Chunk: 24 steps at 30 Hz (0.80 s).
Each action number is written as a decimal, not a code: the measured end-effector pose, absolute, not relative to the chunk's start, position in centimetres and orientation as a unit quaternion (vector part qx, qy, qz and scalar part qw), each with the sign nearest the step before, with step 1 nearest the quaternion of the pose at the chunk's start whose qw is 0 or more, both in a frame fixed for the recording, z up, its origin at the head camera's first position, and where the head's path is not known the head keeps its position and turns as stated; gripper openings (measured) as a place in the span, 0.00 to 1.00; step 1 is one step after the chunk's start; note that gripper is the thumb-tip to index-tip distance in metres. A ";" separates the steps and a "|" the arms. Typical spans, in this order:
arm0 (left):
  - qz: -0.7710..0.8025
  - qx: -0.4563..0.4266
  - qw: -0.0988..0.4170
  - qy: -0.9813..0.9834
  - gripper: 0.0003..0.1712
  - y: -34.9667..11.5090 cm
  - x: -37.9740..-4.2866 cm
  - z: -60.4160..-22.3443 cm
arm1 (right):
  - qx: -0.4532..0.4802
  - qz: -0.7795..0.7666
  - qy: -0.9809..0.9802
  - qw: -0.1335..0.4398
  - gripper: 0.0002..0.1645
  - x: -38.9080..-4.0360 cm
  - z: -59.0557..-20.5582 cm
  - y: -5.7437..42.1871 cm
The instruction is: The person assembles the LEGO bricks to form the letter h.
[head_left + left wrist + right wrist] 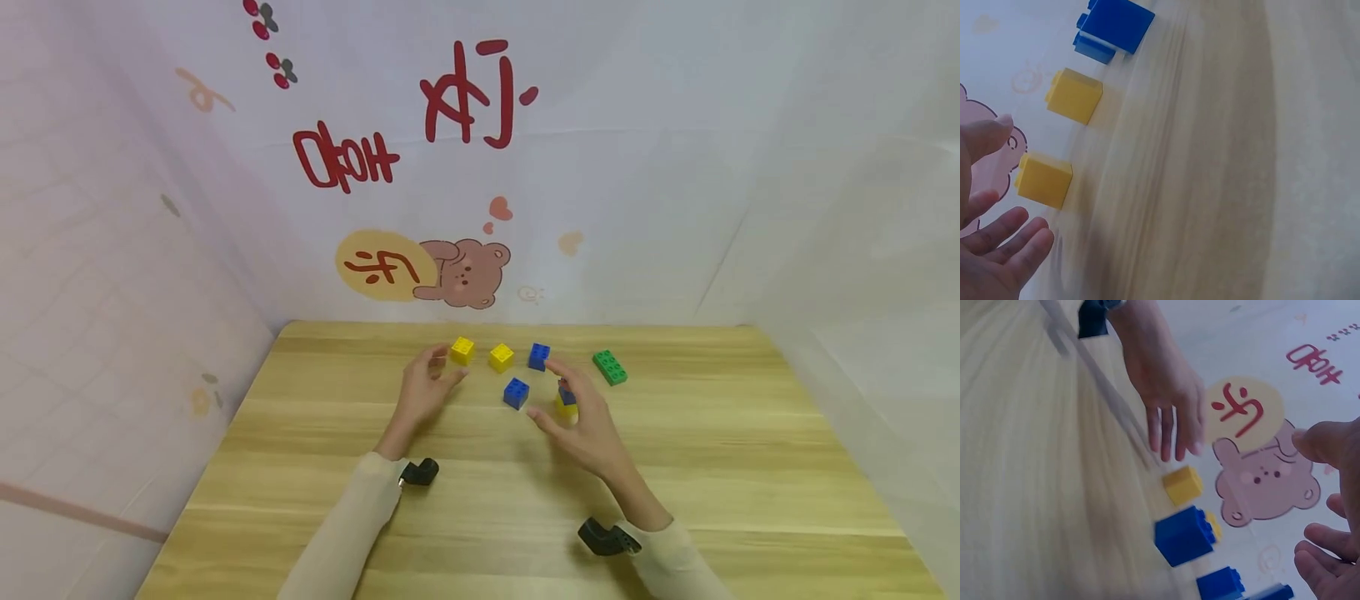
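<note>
My left hand (pixel 425 387), its fingers apart and holding nothing, is just left of a yellow brick (pixel 462 351). A second yellow brick (pixel 501 357) lies to the right of that one. Two blue bricks stand apart, one at the back (pixel 538 357) and another blue brick (pixel 515 393) nearer me. My right hand (pixel 588 421) hovers with thumb and fingers spread and nothing gripped. Partly hidden behind it are a blue piece (pixel 567 396) and a yellow piece (pixel 566 408); whether they are joined I cannot tell.
A longer green brick (pixel 610 367) lies at the right, beyond my right hand. The wooden table (pixel 480 533) meets a white printed curtain (pixel 637 208) at its back edge. Black wrist devices (pixel 600 537) stick out by both sleeves.
</note>
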<state>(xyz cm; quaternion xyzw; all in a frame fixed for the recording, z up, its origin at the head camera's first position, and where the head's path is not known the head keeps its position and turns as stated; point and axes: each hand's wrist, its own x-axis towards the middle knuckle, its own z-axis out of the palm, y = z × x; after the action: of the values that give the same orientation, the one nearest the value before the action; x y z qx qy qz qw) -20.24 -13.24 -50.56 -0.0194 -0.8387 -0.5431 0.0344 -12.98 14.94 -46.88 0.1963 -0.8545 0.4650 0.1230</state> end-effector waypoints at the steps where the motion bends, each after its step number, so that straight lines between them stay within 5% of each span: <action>1: -0.544 -0.019 0.033 -0.839 0.34 -13.2 -20.4 -50.6 | 0.195 0.466 -0.855 0.116 0.45 -12.9 -47.0 14.7; 24: -0.551 -0.015 0.027 -0.834 0.37 -12.1 -22.8 -51.4 | 0.141 0.478 -0.866 0.031 0.56 -13.8 -51.0 11.7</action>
<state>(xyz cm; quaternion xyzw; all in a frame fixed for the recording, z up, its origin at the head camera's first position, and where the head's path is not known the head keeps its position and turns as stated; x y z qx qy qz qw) -22.80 -12.14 -51.39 -0.0152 -0.8339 -0.5510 0.0274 -13.84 11.70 -51.03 0.1407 -0.8663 0.4783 0.0307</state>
